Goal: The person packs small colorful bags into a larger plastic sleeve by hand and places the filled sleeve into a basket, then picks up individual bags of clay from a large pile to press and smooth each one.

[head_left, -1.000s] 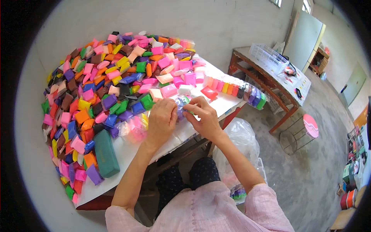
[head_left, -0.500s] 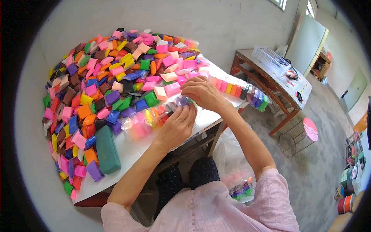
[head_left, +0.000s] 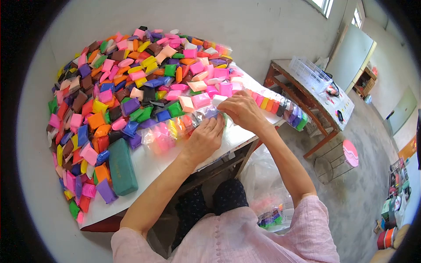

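Observation:
A clear plastic bag [head_left: 163,135] lies along the table's front edge, filled with a row of small coloured packets, from pink through yellow, orange and red to dark and purple ones. My left hand [head_left: 203,139] lies over its right part, fingers curled and closed on it. At the right end of the bag, my right hand [head_left: 242,111] has its fingers bent and pinched together on the plastic; the fingertips are partly hidden. Just beyond them is a white packet [head_left: 218,100]. Pink packets [head_left: 201,101] lie close by, at the edge of a large heap.
The heap of coloured packets [head_left: 105,105] covers most of the white table [head_left: 151,168]. A green case [head_left: 123,166] lies at its front. Another filled bag [head_left: 280,107] extends past the right edge. Beyond stand a side table [head_left: 302,83] with a basket and a pink-topped stool [head_left: 350,153].
My right hand has shifted slightly right, and the white packet near its fingertips now shows. My left hand keeps its hold on the bag. The view has moved a little.

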A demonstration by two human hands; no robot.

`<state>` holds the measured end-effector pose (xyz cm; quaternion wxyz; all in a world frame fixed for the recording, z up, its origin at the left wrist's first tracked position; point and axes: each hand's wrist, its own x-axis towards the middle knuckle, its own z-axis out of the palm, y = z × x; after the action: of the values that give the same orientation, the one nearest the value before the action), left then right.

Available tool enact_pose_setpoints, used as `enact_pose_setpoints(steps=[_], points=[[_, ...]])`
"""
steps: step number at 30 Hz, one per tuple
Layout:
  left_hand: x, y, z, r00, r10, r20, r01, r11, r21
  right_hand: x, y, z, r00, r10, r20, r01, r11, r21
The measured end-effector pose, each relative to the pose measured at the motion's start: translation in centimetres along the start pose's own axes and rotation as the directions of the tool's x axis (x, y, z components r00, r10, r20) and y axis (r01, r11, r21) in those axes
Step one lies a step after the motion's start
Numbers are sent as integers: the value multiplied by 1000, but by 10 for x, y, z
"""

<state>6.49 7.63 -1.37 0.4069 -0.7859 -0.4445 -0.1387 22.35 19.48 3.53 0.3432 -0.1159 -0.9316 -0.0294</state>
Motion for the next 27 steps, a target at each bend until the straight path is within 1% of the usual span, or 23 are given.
enact_pose_setpoints(steps=[1, 4, 5, 8, 10, 11, 13, 16, 19, 20, 22, 23, 25, 27], points=[[0, 1, 1, 1000, -4, -2, 4, 1000, 13, -4, 1, 3, 1000, 7, -2, -7, 1000, -13], [-2, 5, 7, 996, -80, -43, 76, 994, -80, -9, -1, 6, 999, 19, -30, -21, 999, -36], [-3, 6, 8, 996, -81, -41, 78, 994, -75, -10, -2, 7, 999, 25, -43, -27, 999, -39], [-1, 4, 7, 996, -79, -38, 77, 995, -64, -10, -5, 10, 994, -21, -105, 17, 999, -33], [1, 3, 7, 996, -79, -33, 77, 995, -67, -12, -5, 10, 993, 29, -113, -25, 999, 39], [2, 2, 5, 998, -62, -9, 62, 997, -45, -13, -5, 10, 992, 54, -115, -45, 996, 75], [7, 0, 0, 999, -30, 40, 30, 1000, -4, -13, -4, 11, 992, 62, -113, -52, 995, 89], [19, -10, -3, 993, 73, 98, -74, 997, 6, -14, -1, 14, 989, 69, -130, -56, 994, 99], [21, -11, -6, 997, -2, -71, 9, 995, 96, -16, 2, 14, 989, 100, -111, -84, 987, 140], [20, -12, -3, 986, -108, -126, 112, 993, 24, -17, 3, 15, 988, 117, -100, -101, 982, 158], [21, -13, 3, 925, -316, -210, 293, 947, -135, -18, 0, 13, 984, 160, -76, -137, 960, 243], [19, -14, 4, 919, -361, -159, 332, 925, -183, -19, -1, 12, 982, 181, -61, -157, 946, 284], [17, -18, -4, 897, -440, -45, 413, 869, -272, -20, 0, 12, 981, 182, -63, -155, 940, 305], [21, -23, -15, 842, -496, 212, 539, 760, -363, -19, 1, 9, 986, 158, -47, -138, 946, 293]])
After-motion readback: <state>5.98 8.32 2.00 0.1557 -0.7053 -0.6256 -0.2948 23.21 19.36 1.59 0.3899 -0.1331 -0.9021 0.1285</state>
